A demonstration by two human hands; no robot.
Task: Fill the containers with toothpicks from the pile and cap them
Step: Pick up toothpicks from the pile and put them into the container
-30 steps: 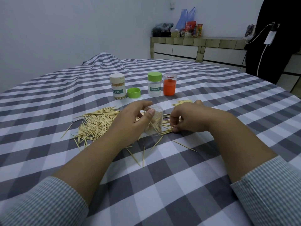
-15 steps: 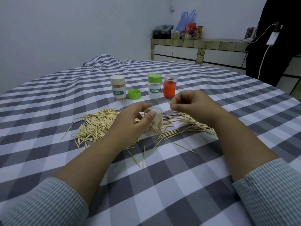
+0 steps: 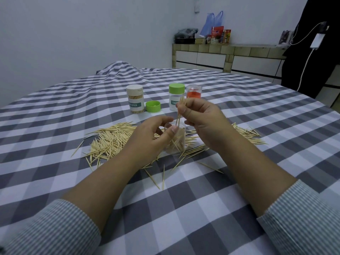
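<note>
My left hand [image 3: 149, 138] grips a clear open container [image 3: 177, 142] that stands on the checked cloth and holds some toothpicks. My right hand [image 3: 200, 118] pinches a few toothpicks [image 3: 179, 113] upright, their lower tips at the container's mouth. The pile of toothpicks [image 3: 110, 138] spreads left of the container, with more toothpicks [image 3: 248, 134] to the right. Behind stand a white-capped full container [image 3: 135, 99], a loose green cap [image 3: 153, 106], a green-capped container [image 3: 175, 96] and a clear container with an orange inside [image 3: 194, 92].
A few stray toothpicks [image 3: 163, 176] lie in front of the container. The grey and white checked cloth [image 3: 184, 208] covers the whole surface. A tiled counter [image 3: 228, 56] with bags stands far back; a dark garment and charger cable [image 3: 301, 57] hang at the right.
My right hand rose from the cloth with a few picked-up toothpicks and moved left over the container's mouth. My left hand kept holding the container, which is now more upright.
</note>
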